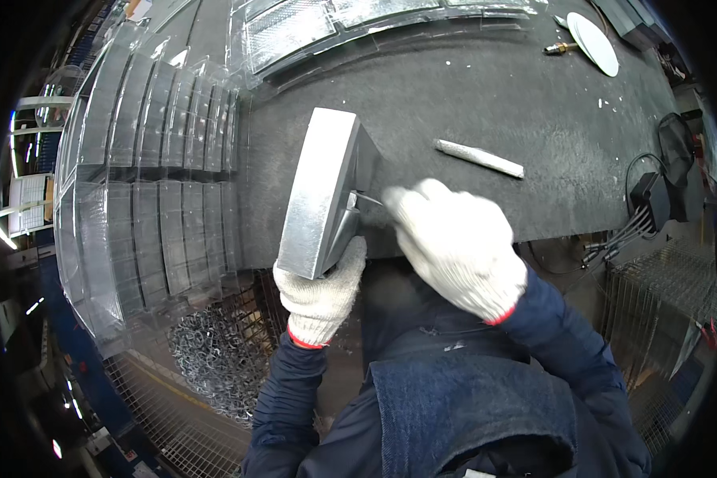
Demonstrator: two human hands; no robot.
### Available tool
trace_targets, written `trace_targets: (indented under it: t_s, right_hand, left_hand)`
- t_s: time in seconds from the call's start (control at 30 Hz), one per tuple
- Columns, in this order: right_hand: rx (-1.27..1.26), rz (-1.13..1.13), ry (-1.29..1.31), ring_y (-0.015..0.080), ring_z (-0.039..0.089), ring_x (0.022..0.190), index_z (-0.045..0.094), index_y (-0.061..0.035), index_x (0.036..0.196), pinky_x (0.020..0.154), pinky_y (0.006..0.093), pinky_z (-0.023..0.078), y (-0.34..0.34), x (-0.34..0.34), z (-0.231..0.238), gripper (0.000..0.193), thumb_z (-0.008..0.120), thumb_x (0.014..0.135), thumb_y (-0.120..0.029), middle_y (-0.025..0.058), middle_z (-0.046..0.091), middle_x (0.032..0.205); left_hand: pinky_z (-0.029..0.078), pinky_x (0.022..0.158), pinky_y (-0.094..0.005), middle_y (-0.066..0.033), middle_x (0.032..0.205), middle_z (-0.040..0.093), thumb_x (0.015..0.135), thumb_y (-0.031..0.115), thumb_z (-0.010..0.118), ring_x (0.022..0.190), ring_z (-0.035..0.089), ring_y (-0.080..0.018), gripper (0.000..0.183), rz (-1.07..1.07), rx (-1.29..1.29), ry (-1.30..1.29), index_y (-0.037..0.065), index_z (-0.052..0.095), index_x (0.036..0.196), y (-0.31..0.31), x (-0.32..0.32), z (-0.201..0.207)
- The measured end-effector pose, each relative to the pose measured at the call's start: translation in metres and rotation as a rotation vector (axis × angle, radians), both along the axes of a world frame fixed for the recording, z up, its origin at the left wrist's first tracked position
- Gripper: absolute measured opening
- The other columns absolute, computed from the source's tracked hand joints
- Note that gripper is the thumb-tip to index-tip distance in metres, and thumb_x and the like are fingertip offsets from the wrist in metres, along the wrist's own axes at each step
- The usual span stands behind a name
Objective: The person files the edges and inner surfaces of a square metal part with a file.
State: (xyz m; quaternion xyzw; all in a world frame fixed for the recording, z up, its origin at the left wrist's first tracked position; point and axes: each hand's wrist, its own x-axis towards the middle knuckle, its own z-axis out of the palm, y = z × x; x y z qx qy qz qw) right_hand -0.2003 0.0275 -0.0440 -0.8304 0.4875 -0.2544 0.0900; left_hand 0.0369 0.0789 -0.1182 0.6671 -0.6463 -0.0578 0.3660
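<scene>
Gloved hands — left (320, 291) gripping a metal block (320, 191), right (454, 243) pinching a thin pin — above dark felt bench (486, 88).

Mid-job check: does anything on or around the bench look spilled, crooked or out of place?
Small white flecks lie scattered on the dark mat, like debris. A heap of metal clips sits loose on the wire grating below the bench. The metal block overhangs the mat's edge, propped by the left hand.

Your left hand (323, 291) holds the grey metal part (320, 191) from below. Your right hand (452, 243) works a thin tool (368, 199) against its side.
</scene>
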Motion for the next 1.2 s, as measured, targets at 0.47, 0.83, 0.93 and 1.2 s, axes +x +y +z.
trace_targets:
  t_s: [0.47, 0.83, 0.93, 1.2]
  right_hand:
    - [-0.018, 0.003, 0.028, 0.0233, 0.075, 0.07, 0.068, -0.009, 0.118, 0.063, 0.0373, 0.061, 0.004, 0.011, -0.001, 0.021, 0.07, 0.1, -0.02, 0.0073, 0.067, 0.093]
    - [-0.028, 0.026, 0.023, 0.02, 0.073, 0.068, 0.07, -0.0091, 0.122, 0.061, 0.0341, 0.059, -0.012, 0.007, -0.001, 0.025, 0.07, 0.099, -0.019, 0.0053, 0.066, 0.091]
    - [0.008, 0.017, 0.046, 0.0197, 0.072, 0.066, 0.07, -0.01, 0.118, 0.061, 0.034, 0.058, 0.003, 0.008, 0.002, 0.02, 0.07, 0.1, -0.018, 0.0046, 0.064, 0.088]
    - [0.014, -0.001, 0.035, 0.0191, 0.073, 0.067, 0.069, -0.0129, 0.112, 0.06, 0.0343, 0.057, 0.002, 0.008, 0.003, 0.013, 0.071, 0.1, -0.019, 0.0042, 0.062, 0.085]
  left_hand:
    - [0.067, 0.085, -0.0424, -0.019, 0.129, 0.07, 0.081, 0.036, 0.104, 0.109, 0.077, -0.0332, 0.088, -0.051, 0.059, 0.206, -0.009, 0.06, 0.143, -0.009, -0.01, 0.017]
    - [0.066, 0.085, -0.0384, -0.0192, 0.134, 0.066, 0.079, 0.022, 0.104, 0.109, 0.078, -0.0264, 0.067, -0.066, 0.084, 0.076, -0.003, 0.07, 0.131, -0.007, -0.007, 0.011]
    - [0.066, 0.085, -0.0403, -0.02, 0.134, 0.065, 0.079, 0.024, 0.104, 0.108, 0.078, -0.0293, 0.056, -0.006, 0.06, 0.219, 0.002, 0.077, 0.123, -0.008, -0.017, 0.015]
    - [0.066, 0.087, -0.0414, -0.0211, 0.136, 0.062, 0.083, 0.032, 0.102, 0.109, 0.076, -0.0361, 0.049, -0.082, 0.005, -0.058, 0.01, 0.082, 0.122, -0.006, -0.004, 0.001]
